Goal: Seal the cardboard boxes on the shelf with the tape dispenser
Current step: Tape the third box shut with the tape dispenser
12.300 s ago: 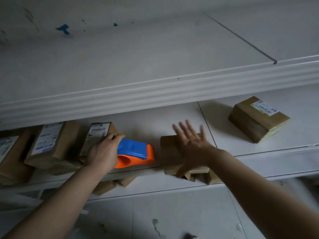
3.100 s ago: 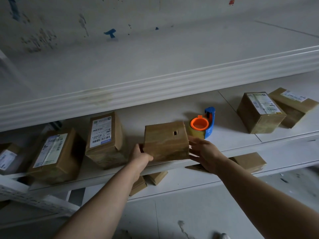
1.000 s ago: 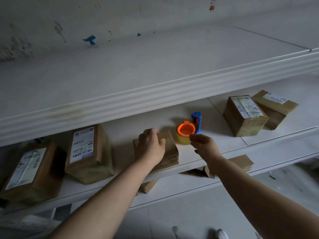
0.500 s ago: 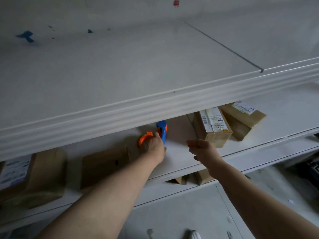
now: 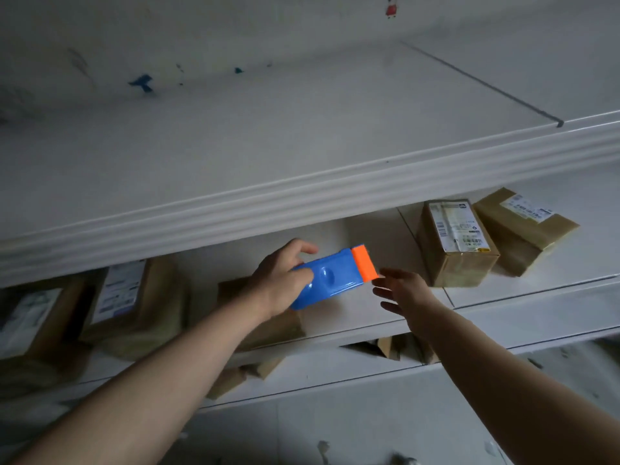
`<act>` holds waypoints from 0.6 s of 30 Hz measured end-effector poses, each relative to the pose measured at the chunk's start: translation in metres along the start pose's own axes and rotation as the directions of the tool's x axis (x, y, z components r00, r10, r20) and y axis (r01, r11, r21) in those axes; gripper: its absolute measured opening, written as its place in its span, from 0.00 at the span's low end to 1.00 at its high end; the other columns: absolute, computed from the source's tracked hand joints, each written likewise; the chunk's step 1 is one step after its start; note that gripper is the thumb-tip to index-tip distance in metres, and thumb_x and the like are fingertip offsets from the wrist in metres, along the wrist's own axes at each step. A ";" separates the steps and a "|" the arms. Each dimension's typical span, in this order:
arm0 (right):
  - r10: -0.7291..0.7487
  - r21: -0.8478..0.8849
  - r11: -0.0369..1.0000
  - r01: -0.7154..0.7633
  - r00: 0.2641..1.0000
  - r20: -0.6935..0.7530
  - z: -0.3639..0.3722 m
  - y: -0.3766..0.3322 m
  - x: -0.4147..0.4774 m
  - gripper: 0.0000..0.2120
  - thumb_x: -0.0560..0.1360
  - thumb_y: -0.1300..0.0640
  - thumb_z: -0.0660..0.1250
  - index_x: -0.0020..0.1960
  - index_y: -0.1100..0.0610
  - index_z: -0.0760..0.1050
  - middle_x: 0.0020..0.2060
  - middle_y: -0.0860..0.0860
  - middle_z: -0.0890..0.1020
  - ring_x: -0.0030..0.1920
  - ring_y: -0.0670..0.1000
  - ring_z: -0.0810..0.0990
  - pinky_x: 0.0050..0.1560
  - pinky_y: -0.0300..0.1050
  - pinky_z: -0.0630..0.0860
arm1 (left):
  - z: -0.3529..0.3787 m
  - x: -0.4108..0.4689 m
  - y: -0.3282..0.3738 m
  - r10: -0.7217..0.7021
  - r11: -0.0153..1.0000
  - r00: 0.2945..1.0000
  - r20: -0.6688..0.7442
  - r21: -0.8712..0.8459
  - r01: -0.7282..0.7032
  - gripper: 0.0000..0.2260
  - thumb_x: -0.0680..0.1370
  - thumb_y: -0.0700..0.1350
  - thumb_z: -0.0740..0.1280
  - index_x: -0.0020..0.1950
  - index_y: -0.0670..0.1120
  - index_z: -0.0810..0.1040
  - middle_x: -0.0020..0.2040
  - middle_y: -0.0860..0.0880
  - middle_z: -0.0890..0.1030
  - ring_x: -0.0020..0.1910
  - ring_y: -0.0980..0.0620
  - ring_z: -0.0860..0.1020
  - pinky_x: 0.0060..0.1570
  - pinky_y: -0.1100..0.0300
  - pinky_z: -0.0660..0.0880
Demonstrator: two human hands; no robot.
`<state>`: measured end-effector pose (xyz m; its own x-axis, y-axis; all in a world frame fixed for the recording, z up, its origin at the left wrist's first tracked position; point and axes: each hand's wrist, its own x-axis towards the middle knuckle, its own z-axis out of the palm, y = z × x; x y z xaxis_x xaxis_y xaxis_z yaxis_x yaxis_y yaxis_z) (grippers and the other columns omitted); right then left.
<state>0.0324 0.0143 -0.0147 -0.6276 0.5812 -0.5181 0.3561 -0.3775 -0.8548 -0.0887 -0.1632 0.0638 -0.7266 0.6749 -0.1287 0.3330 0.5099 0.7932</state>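
Note:
My left hand (image 5: 280,281) grips the blue and orange tape dispenser (image 5: 332,277) and holds it in the air above the middle shelf (image 5: 339,317), orange end pointing right. Just right of that orange end my right hand (image 5: 404,292) is spread with straight fingers and holds nothing. A plain brown cardboard box (image 5: 268,325) lies on the shelf under my left wrist, partly hidden by it. Two labelled boxes stand at the right, a tall one (image 5: 456,243) and a flatter one (image 5: 523,229) behind it.
Two more labelled boxes, one (image 5: 134,303) near the middle and one (image 5: 33,317) at the far left, stand on the same shelf. The upper shelf's thick white edge (image 5: 302,199) overhangs the work area. Flattened cardboard pieces (image 5: 396,347) lie on the lower shelf.
My left hand has lifted the tape dispenser off the shelf and turned it flat, orange end to the right. My right hand has opened and moved up close to the dispenser.

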 end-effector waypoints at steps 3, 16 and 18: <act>0.164 0.145 0.969 -0.200 0.960 0.227 0.028 0.000 -0.023 0.17 0.83 0.53 0.52 0.59 0.60 0.76 0.48 0.57 0.83 0.50 0.55 0.81 0.52 0.50 0.75 | -0.034 -0.037 -0.022 0.004 0.991 0.998 0.066 -0.130 0.005 0.19 0.62 0.42 0.61 0.51 0.52 0.76 0.39 0.38 0.78 0.37 0.48 0.74 0.40 0.56 0.68; -0.031 -0.065 0.996 0.062 0.916 0.400 0.132 0.030 -0.072 0.10 0.80 0.58 0.59 0.52 0.57 0.79 0.34 0.50 0.83 0.33 0.48 0.82 0.39 0.44 0.76 | -0.123 -0.110 -0.096 -0.039 0.976 0.996 0.080 -0.209 0.055 0.22 0.62 0.40 0.60 0.56 0.43 0.75 0.41 0.32 0.76 0.38 0.43 0.73 0.39 0.54 0.67; -0.313 -0.358 0.866 0.349 0.937 0.154 0.142 0.035 -0.070 0.10 0.77 0.61 0.61 0.53 0.52 0.80 0.38 0.48 0.84 0.38 0.49 0.83 0.40 0.43 0.73 | -0.121 -0.108 -0.101 -0.051 0.974 0.996 0.077 -0.218 0.067 0.22 0.61 0.40 0.60 0.55 0.44 0.75 0.39 0.35 0.75 0.37 0.43 0.72 0.37 0.56 0.66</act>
<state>-0.0096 -0.1419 -0.0047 -0.8065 0.5516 -0.2130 0.3378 0.1341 -0.9316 -0.1163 -0.3523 0.0696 -0.6944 0.6868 -0.2148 0.1443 0.4253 0.8935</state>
